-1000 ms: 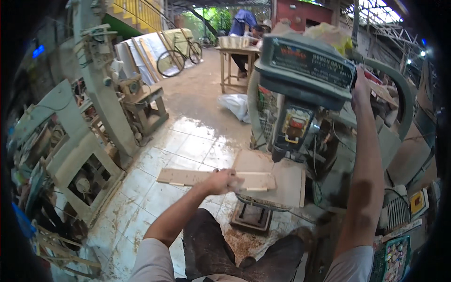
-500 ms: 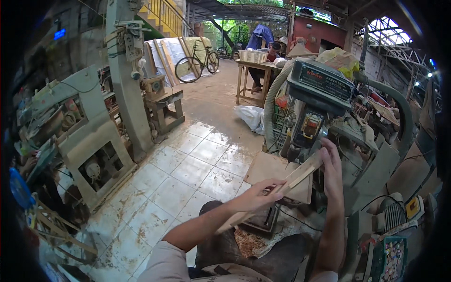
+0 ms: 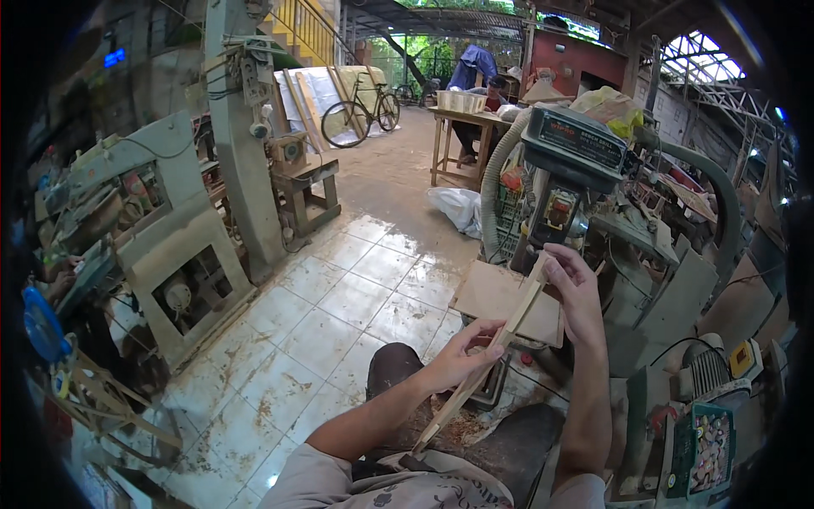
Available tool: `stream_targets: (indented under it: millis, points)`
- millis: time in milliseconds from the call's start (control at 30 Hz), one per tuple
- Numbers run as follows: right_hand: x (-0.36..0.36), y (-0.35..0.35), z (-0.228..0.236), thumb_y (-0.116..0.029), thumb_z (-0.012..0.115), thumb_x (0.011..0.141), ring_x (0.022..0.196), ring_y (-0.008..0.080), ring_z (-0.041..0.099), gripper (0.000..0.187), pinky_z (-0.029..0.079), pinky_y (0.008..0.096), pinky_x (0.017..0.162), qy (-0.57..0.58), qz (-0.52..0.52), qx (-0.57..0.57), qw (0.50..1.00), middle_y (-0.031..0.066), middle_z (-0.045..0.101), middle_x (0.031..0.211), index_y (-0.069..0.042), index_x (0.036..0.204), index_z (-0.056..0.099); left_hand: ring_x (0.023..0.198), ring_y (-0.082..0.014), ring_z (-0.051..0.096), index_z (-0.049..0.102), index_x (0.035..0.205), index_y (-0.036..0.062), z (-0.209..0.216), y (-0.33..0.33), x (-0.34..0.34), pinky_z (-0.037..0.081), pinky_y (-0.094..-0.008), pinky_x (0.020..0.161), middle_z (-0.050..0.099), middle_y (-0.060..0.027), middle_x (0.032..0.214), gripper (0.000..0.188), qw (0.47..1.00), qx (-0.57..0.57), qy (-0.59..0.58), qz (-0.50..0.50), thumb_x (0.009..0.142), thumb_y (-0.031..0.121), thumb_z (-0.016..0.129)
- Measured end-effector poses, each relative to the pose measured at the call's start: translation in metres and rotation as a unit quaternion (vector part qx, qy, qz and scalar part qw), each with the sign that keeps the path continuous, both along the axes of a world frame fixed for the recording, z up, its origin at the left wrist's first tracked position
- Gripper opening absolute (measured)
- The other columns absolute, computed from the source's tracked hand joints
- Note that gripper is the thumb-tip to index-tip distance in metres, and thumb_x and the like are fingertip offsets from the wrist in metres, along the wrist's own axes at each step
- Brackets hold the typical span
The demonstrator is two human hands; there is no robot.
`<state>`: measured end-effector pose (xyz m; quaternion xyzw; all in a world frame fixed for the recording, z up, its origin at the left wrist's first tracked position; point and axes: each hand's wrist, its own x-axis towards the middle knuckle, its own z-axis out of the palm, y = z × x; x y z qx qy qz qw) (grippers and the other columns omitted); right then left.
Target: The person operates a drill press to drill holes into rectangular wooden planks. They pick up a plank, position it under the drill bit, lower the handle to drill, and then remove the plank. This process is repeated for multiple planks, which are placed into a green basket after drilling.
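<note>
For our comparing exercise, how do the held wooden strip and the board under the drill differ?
The wooden strip looks long and narrow; the board looks broad. The strip slants between the left hand and right hand, while the board lies flat below the drill. Both look tan.

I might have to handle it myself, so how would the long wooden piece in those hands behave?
The long wooden piece is probably stiff, showing no clear sag between the left hand and right hand. It is likely light, as its visible edge looks thin. Its straight edges suggest it would hardly roll.
</note>
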<state>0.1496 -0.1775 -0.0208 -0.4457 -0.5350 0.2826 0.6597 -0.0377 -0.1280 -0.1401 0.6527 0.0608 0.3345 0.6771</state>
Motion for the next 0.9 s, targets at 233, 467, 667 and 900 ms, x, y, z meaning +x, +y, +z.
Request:
stream_targets:
  millis: [233, 467, 667, 900]
  points:
    - [-0.011, 0.001, -0.002, -0.014, 0.067, 0.088, 0.09, 0.0106, 0.059, 0.029, 0.051, 0.0268, 0.08, 0.01, 0.017, 0.002, 1.0, 0.004, 0.061, 0.1, 0.001, 0.112, 0.059, 0.126, -0.024, 0.041, 0.034, 0.139, 0.0083, 0.002, -0.003, -0.017, 0.036, -0.0393, 0.104, 0.042, -0.0139, 0.136, 0.061, 0.999, -0.023, 0.03, -0.022, 0.091, 0.031, 0.063]
    - [-0.031, 0.003, 0.006, -0.012, 0.07, 0.084, 0.089, 0.0107, 0.059, 0.028, 0.05, 0.0249, 0.079, -0.067, 0.019, 0.014, 0.997, 0.0048, 0.063, 0.096, 0.001, 0.108, 0.061, 0.125, -0.0236, 0.042, 0.027, 0.142, 0.0116, 0.062, 0.029, -0.003, 0.037, -0.0395, 0.102, 0.042, -0.0143, 0.136, 0.074, 0.998, 0.05, -0.047, 0.003, 0.086, 0.037, 0.068]
    - [-0.038, 0.003, 0.009, -0.011, 0.07, 0.084, 0.087, 0.012, 0.061, 0.029, 0.051, 0.0259, 0.078, -0.075, 0.034, 0.023, 0.996, 0.0061, 0.064, 0.095, 0.002, 0.109, 0.061, 0.118, -0.0211, 0.048, 0.026, 0.146, 0.0128, 0.095, 0.033, -0.006, 0.045, -0.0367, 0.092, 0.045, -0.0092, 0.13, 0.075, 0.996, 0.064, -0.049, -0.027, 0.084, 0.018, 0.069]
    - [-0.04, 0.0, 0.005, -0.008, 0.069, 0.084, 0.089, 0.013, 0.061, 0.03, 0.052, 0.0273, 0.076, -0.056, 0.049, 0.025, 0.997, 0.0077, 0.064, 0.095, 0.004, 0.111, 0.06, 0.115, -0.0197, 0.049, 0.026, 0.148, 0.013, 0.097, 0.033, -0.014, 0.048, -0.035, 0.089, 0.044, -0.0081, 0.134, 0.076, 0.995, 0.08, -0.028, -0.06, 0.085, 0.014, 0.068]
